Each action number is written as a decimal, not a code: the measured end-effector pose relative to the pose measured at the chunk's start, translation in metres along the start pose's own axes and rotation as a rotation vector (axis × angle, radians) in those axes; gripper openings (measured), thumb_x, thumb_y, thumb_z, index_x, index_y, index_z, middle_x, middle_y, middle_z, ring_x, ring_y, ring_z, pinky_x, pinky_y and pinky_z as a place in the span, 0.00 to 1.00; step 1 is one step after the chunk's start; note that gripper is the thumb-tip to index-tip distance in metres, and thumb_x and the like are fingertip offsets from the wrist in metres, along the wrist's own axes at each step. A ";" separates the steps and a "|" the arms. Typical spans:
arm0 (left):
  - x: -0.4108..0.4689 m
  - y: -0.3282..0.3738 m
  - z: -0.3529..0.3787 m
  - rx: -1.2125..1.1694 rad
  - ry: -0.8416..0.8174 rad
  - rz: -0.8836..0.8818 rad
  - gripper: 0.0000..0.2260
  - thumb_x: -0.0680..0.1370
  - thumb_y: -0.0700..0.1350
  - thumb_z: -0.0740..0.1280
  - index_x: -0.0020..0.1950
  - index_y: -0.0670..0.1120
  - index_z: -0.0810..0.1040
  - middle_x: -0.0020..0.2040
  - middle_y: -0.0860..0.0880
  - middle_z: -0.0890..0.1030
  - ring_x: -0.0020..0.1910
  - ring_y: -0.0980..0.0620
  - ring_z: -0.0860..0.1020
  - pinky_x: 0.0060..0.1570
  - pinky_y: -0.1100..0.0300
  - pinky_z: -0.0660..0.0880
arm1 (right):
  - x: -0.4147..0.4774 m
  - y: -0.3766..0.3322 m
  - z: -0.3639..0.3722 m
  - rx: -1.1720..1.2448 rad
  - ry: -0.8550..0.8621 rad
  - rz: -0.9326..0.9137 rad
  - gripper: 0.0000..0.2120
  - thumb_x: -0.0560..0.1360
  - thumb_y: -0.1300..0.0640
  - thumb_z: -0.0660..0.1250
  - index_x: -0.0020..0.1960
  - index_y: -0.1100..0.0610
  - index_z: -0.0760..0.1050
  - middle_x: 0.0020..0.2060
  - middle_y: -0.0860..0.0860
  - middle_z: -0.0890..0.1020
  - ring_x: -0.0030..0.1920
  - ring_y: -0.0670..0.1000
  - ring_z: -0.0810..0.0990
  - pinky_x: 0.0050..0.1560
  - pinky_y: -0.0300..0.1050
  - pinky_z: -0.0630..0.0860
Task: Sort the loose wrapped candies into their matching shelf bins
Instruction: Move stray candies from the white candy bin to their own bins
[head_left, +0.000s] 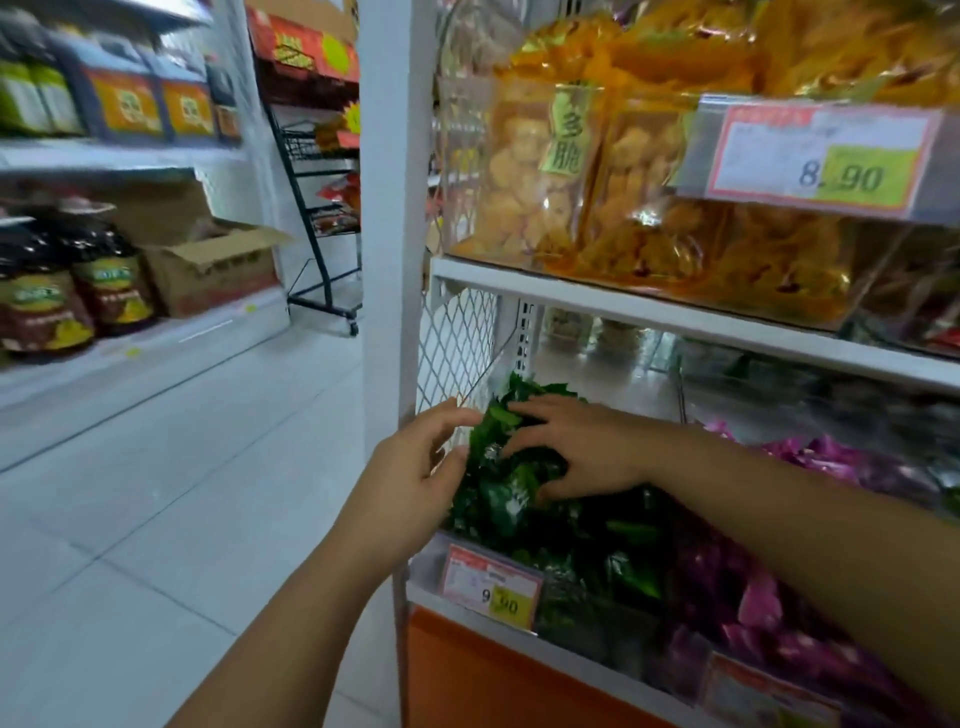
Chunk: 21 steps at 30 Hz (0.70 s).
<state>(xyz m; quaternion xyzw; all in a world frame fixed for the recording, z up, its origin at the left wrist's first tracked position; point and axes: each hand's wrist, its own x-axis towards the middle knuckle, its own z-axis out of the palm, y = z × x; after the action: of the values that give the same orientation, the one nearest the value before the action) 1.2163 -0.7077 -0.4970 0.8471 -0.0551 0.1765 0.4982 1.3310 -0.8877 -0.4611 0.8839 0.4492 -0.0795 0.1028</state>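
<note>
Now | green wrapped candies (501, 506) heaped in leftmost shelf bin (428, 564) | right hand (579, 449) spread flat on top, gripping nothing | left hand (410, 480) loosely open, fingertips against the heap's left side

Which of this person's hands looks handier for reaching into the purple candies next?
Probably the right hand: it rests on the green candies, beside the purple candies, with its forearm above them. The left hand is at the green pile's far edge, farther away.
</note>
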 end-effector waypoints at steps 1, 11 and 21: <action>0.000 -0.001 0.000 0.002 -0.008 -0.010 0.15 0.80 0.40 0.61 0.56 0.62 0.74 0.64 0.61 0.69 0.61 0.63 0.72 0.50 0.83 0.64 | -0.001 0.009 -0.002 0.008 0.004 0.018 0.28 0.74 0.42 0.66 0.72 0.42 0.62 0.77 0.49 0.47 0.76 0.55 0.48 0.73 0.54 0.57; 0.004 -0.007 0.004 0.089 0.028 -0.063 0.25 0.78 0.31 0.56 0.53 0.64 0.73 0.66 0.53 0.75 0.54 0.69 0.74 0.42 0.80 0.69 | -0.022 0.047 -0.012 0.178 0.089 0.313 0.23 0.76 0.46 0.65 0.66 0.58 0.71 0.62 0.51 0.70 0.58 0.51 0.71 0.49 0.36 0.63; 0.002 -0.007 0.006 0.009 0.048 -0.110 0.26 0.77 0.31 0.58 0.49 0.66 0.74 0.66 0.51 0.76 0.50 0.69 0.75 0.38 0.60 0.78 | -0.020 0.010 -0.017 0.309 0.401 0.226 0.22 0.76 0.47 0.66 0.68 0.49 0.70 0.69 0.49 0.70 0.68 0.51 0.68 0.66 0.44 0.64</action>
<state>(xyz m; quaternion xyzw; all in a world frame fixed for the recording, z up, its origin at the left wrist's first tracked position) 1.2219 -0.7089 -0.5048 0.8467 0.0043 0.1692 0.5044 1.3276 -0.9047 -0.4389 0.9317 0.3419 0.0413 -0.1159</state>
